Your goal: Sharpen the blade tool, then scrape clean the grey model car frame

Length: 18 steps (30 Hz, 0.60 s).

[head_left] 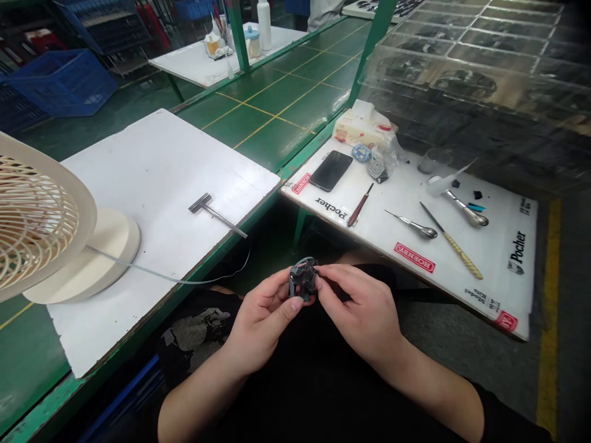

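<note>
Over my lap, a small dark, glossy moulded part (303, 280) with a curved rim is held up between both hands. My left hand (265, 314) grips its left side, thumb across the lower edge and fingers behind. The thumb and forefinger of my right hand (357, 301) pinch at its right edge; whether a separate tiny piece sits between them I cannot make out. On the board to the right lie a red-handled tool (360, 206), a metal-handled pick (410, 223) and a yellow-handled file (452, 243).
At left, a beige fan (46, 221) and a T-shaped metal tool (217, 214) are on a white board (152, 160). A phone (331, 170), tissue pack (364, 126) and dropper bottle (443, 183) lie on the right board. Clear trays (462, 61) are stacked behind it.
</note>
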Motion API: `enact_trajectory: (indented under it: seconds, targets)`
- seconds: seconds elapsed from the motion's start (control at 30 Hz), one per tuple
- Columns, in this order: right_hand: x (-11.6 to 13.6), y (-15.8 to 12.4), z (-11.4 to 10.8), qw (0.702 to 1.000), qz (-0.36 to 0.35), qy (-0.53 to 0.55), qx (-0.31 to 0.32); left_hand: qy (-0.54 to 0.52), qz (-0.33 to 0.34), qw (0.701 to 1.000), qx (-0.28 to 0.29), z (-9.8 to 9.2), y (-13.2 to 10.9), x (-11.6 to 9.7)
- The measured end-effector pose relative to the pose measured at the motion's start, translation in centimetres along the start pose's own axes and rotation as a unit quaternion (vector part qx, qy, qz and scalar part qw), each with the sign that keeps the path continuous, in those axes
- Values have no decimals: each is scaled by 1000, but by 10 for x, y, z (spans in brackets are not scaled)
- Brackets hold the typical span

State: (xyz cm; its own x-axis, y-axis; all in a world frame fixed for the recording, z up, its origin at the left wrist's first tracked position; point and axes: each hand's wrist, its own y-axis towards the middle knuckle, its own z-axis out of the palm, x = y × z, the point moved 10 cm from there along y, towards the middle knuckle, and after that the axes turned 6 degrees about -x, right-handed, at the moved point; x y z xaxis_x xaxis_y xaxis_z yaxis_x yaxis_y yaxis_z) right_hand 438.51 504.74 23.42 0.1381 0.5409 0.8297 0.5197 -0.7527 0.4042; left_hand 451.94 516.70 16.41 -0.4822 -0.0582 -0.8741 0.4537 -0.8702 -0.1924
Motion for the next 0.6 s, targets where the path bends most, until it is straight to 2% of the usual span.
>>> enact_trajectory:
  seconds: [0.17,0.27,0.33,0.37,0.5,0.6]
  targets:
    - [-9,-2,-10,999,12,-13,-50,53,1,997,-64,-7,3,0]
    - [-27,-4,-24,995,52,-6,-89,176,40,977,-110,-15,25,-11]
    - [-46,-5,-35,989,97,9,-114,298,60,946,-113,-7,60,-18]
    - [-56,-6,-41,984,124,20,-123,370,65,921,-105,3,83,-21]
    - [-86,-9,-55,963,224,87,-124,474,102,872,-69,60,181,-33]
    - [-91,-12,-63,948,265,131,-114,548,127,823,-79,97,232,-35]
